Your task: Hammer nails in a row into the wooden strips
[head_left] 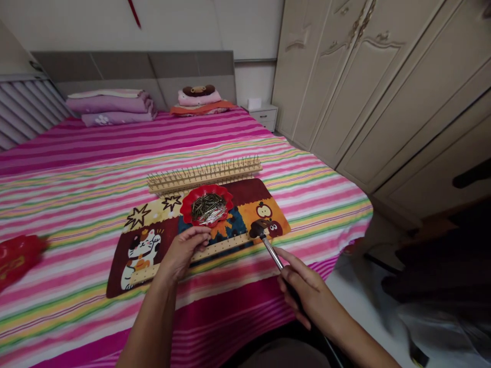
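Note:
My right hand grips a hammer by its handle, the dark head raised near the right end of a wooden strip. Several nails stand upright in that part of the strip. My left hand is closed in a pinch over the strip's middle, on what looks like a nail, mostly hidden by the fingertips. Just beyond the fingers sits a red scalloped bowl full of loose nails. The strip lies across a patterned mat, its left part showing bare holes.
Behind the bowl lie wooden strips with rows of upright nails. A red object rests on the striped bed at the left. Folded bedding is by the headboard; a wardrobe stands at the right.

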{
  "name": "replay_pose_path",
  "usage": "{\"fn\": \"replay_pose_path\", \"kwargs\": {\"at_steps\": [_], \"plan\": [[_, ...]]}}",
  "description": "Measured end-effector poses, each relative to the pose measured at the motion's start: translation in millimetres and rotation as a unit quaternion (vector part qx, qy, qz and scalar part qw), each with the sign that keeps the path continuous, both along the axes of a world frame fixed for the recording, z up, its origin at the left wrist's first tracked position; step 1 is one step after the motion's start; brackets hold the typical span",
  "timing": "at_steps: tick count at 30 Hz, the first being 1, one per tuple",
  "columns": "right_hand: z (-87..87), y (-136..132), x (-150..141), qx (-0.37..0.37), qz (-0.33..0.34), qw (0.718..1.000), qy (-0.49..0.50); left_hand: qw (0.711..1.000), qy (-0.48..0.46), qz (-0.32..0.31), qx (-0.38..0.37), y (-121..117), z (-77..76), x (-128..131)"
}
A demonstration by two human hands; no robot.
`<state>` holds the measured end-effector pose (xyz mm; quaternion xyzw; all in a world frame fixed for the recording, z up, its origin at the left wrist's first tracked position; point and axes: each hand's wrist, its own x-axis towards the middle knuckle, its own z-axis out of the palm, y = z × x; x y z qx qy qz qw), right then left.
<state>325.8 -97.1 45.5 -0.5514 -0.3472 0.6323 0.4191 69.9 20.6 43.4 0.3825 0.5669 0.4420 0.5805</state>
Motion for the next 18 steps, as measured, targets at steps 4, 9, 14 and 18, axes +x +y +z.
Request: {"fn": "replay_pose_path", "kwargs": {"at_steps": [4, 9, 14, 18], "plan": [[7.1, -1.0, -1.1, -0.002, -0.001, 1.000, -0.001, 0.998, -0.028, 0.008, -0.047, -10.8, -13.2, 1.1], [8.3, -1.7, -1.0, 0.007, 0.003, 1.000, -0.005, 0.999, 0.037, 0.017, -0.026, -14.9, -31.4, 6.0], [6.0, 0.0, -0.7, 0.001, 0.006, 1.000, -0.009, 0.992, 0.112, 0.034, 0.039, -11.7, -41.4, 16.0], [6.6, 0.4, -1.5, -0.005, 0.003, 1.000, -0.011, 0.993, 0.104, 0.043, 0.018, -7.9, -39.8, 25.1]]}}
